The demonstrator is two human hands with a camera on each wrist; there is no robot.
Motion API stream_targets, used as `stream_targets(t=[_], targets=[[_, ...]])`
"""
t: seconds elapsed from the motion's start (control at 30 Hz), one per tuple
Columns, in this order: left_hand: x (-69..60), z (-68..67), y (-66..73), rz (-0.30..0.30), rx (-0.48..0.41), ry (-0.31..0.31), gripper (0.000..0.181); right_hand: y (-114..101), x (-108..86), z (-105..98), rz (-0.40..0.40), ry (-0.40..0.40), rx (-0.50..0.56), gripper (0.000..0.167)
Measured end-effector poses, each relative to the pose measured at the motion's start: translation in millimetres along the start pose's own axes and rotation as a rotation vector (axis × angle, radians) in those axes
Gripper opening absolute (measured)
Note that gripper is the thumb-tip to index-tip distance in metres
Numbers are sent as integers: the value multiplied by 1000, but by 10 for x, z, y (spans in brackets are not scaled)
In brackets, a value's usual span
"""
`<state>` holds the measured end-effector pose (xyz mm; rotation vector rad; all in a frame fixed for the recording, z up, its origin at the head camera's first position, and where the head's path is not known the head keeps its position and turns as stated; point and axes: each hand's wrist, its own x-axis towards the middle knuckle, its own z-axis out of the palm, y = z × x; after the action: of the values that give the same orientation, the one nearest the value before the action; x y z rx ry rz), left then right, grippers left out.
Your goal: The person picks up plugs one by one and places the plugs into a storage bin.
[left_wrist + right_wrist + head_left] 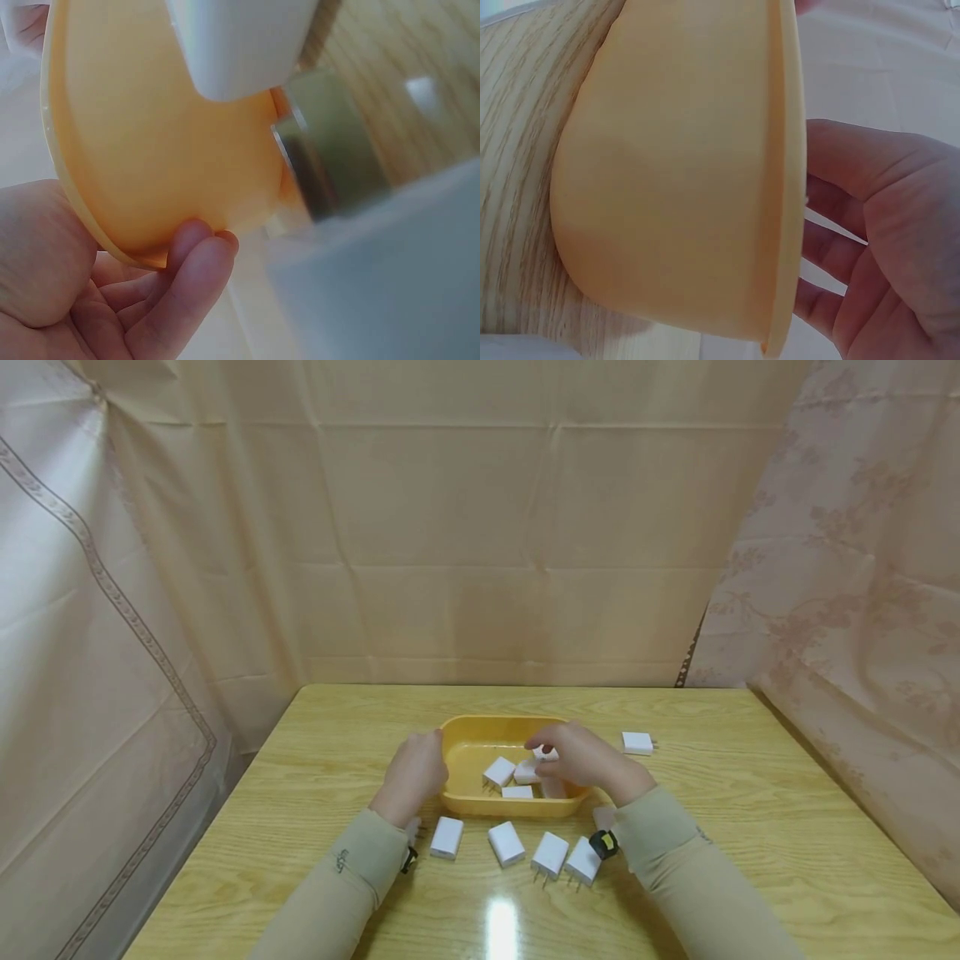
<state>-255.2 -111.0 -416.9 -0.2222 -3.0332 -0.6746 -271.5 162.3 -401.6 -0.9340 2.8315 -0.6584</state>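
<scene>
I see the left hand (pixel 415 770) clamped on the left rim of the yellow tub (pixel 517 808), which sits on the surface (pixel 750 777). Right hand (pixel 588 762) dips in at the other end, finger and thumb around a white charger (pixel 545 753) — can't tell if it's gripped. Risks: a one-sided pull could swing the tub into the front chargers (pixel 447 837); the low right cuff (pixel 658 825) could knock the one beside it — little clearance.
</scene>
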Motion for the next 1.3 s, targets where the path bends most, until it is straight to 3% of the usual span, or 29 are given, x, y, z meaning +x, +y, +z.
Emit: stream_targets(t=[0.67, 1.0, 1.3], targets=[[24, 6, -12, 8, 12, 8, 42, -53, -17, -46, 39, -6, 31, 37], [13, 10, -13, 5, 16, 11, 45, -47, -79, -191, -3, 53, 13, 41], [18, 7, -5, 7, 33, 13, 46, 34, -140, -300, 27, 116, 22, 38]])
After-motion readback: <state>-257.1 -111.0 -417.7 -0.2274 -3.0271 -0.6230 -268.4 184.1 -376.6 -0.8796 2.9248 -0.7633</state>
